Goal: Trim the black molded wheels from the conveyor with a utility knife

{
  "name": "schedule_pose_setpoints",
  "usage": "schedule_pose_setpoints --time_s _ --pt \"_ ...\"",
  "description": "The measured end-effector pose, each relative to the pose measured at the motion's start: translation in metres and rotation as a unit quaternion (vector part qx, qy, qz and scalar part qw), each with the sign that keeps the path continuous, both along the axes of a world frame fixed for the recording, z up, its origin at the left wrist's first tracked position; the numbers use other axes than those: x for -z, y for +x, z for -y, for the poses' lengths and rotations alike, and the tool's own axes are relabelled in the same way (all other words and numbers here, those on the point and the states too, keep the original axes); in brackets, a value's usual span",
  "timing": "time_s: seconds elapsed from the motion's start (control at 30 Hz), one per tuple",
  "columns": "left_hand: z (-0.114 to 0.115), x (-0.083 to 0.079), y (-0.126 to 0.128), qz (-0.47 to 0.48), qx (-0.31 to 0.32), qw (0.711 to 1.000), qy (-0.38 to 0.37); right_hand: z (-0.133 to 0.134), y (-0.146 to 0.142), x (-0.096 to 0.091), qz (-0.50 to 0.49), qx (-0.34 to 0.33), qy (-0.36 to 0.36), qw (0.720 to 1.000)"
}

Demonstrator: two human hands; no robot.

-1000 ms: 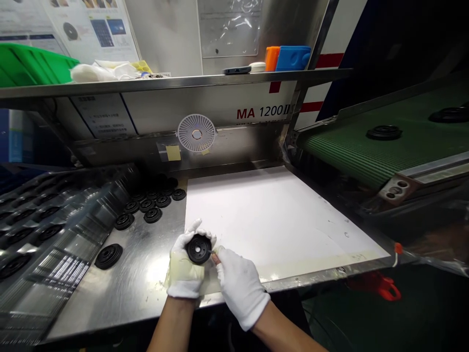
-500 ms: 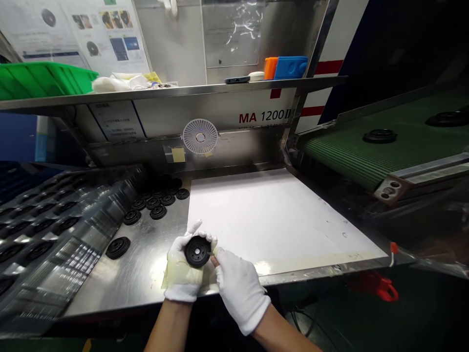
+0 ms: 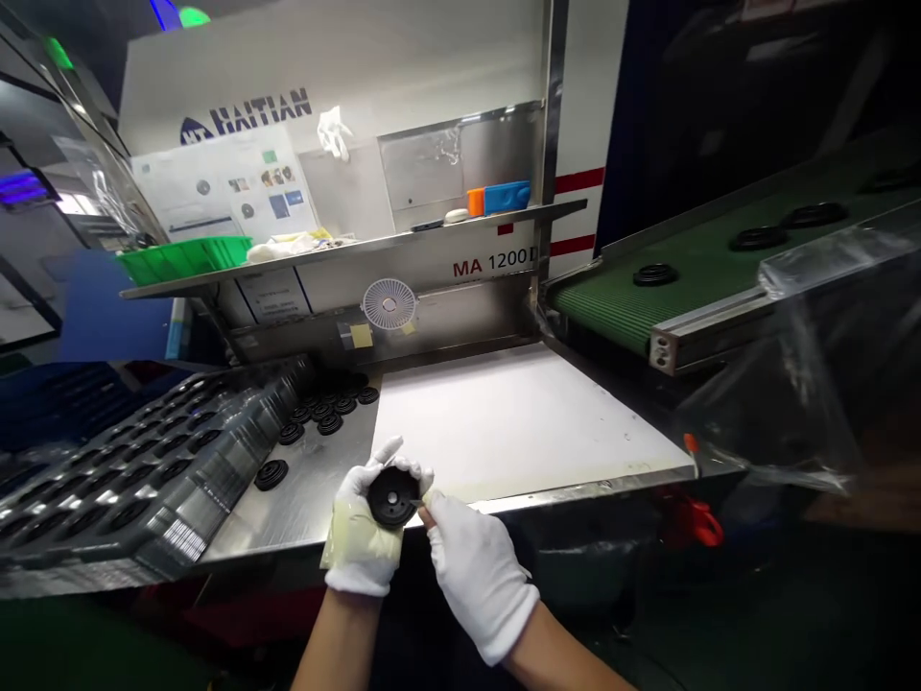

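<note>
In a white glove with a yellowish palm, my left hand (image 3: pixel 364 528) grips a black plastic wheel (image 3: pixel 392 497) by its rim. The wheel has a small light hole at its centre and its face is tilted up toward me. My right hand (image 3: pixel 471 566), gloved in white with a bare thumb tip, is closed in a pinch at the wheel's right edge. A thin blade-like tool (image 3: pixel 416 503) pokes out of that pinch and meets the wheel's rim; most of it is hidden. Both hands are over the bench's front edge.
Left of my hands, several black wheels (image 3: pixel 329 423) lie on the metal bench, beside stacked clear trays (image 3: pixel 179 480) holding more. A white sheet (image 3: pixel 504 413) covers the bench's right part. Further right runs a green conveyor (image 3: pixel 611 297) carrying wheels. A shelf (image 3: pixel 374 247) and small fan (image 3: pixel 389 304) are behind.
The camera view has tilted up and shifted right, so more of the machine and conveyor shows. Both hands keep their hold at the wheel, which has turned slightly. More wheels are visible on the conveyor.
</note>
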State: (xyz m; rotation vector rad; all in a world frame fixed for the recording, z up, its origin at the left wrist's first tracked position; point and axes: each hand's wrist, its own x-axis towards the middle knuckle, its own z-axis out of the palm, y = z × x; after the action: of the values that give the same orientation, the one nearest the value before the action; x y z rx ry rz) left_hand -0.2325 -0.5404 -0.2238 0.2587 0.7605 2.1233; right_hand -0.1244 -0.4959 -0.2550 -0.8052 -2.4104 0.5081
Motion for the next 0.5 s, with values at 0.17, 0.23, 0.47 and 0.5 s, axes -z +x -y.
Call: schedule_pose_setpoints --time_s 0.17,0.23,0.47,0.5 --pt "-0.005 -0.002 0.018 0.029 -0.007 0.999 0.033 0.013 0.017 -0.002 -0.009 0.033 0.008 0.999" --pt "-0.01 0.002 0.017 0.035 -0.011 0.999 0.037 0.015 0.014 -0.001 -0.012 0.032 0.013 0.999" --pt "-0.031 0.01 -0.018 0.01 0.012 1.0 -0.017 -0.013 -0.021 0.012 0.021 0.025 -0.001 0.999" --pt "-0.033 0.01 -0.024 0.018 0.048 0.998 -0.034 -0.02 -0.026 0.013 0.028 0.024 -0.002 0.999"
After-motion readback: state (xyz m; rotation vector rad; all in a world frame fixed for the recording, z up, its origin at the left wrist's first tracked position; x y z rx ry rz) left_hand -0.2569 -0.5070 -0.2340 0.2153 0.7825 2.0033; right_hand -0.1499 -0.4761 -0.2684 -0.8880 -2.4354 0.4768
